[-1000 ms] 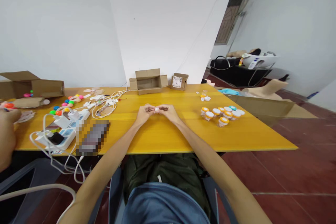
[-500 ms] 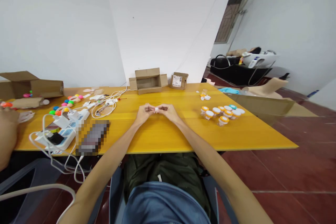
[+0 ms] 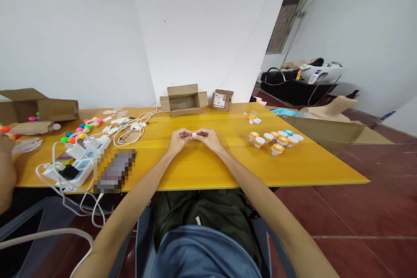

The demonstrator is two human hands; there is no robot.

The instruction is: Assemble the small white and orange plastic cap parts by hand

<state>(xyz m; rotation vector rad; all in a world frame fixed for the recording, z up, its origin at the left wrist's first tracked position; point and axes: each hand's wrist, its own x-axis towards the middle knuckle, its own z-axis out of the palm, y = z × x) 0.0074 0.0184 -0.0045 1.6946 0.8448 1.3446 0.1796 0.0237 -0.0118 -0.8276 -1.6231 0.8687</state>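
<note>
Over the middle of the table (image 3: 208, 169), a small white piece with dark marks (image 3: 194, 135) is pinched between both hands; its exact kind is too small to make out. My left hand (image 3: 179, 140) grips it from the left with closed fingertips. From the other side, my right hand (image 3: 209, 138) holds it between thumb and fingers. Off to the right stands a group of small clear jars with orange and white lids (image 3: 276, 148), one lid being teal (image 3: 288, 132). Behind them lie a few small white pieces with a clear container (image 3: 253, 114).
Two cardboard boxes, one open (image 3: 184, 105) and one smaller (image 3: 222, 100), stand by the wall. At left are power strips (image 3: 83, 169), white cables (image 3: 140, 119), a blurred-out phone-like slab (image 3: 115, 170), colourful balls (image 3: 80, 129) and another person's hand (image 3: 5, 156).
The white piece has turned slightly between my fingertips, while my hands stay in place. At the far left, the other person's hand has shifted a little to the left.
</note>
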